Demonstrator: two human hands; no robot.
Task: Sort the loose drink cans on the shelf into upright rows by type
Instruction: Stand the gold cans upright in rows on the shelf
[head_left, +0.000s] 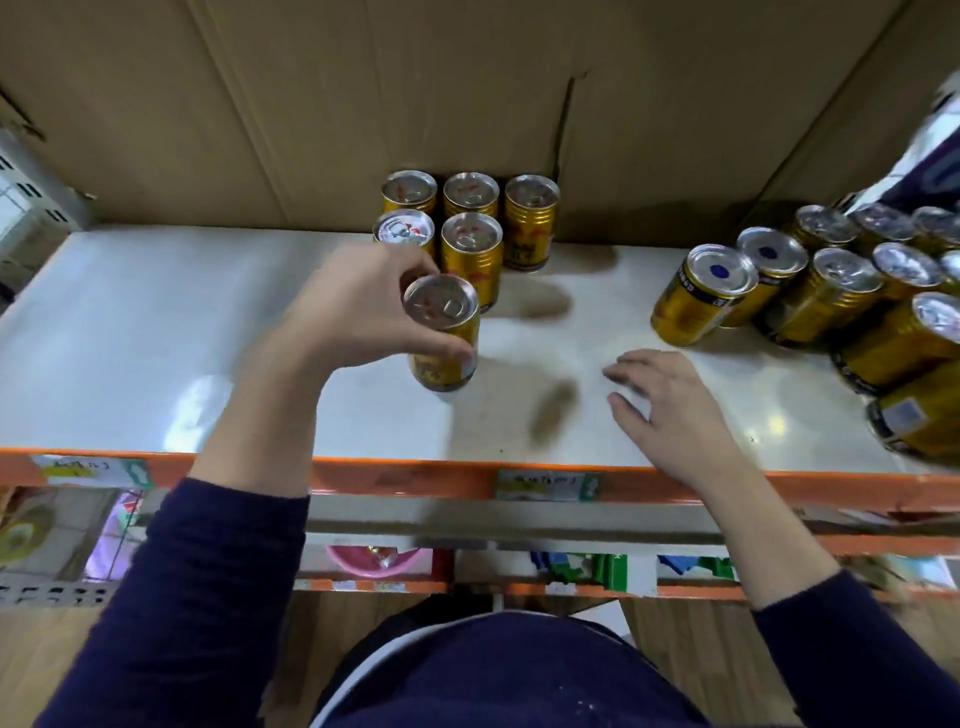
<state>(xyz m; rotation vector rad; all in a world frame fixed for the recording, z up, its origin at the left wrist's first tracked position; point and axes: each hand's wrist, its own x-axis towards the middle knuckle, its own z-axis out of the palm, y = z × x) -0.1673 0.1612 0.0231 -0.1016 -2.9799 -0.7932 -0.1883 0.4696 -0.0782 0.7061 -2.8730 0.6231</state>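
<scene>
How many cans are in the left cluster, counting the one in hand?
6. Against the cardboard: back-left can, back-middle can, back-right can. Next row: second-left can, second-right can. Front: held can, in the left hand. None seems hidden.

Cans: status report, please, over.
Left grip holds upright can; right grip open above shelf. Five cans stand behind. Nothing between.

Cans (444, 332) look like shiny gold metal with ribbed shoulders and bare silver lids. Shelf (156, 322) is smooth, glossy white; backing (311, 104) is matt brown cardboard.
</scene>
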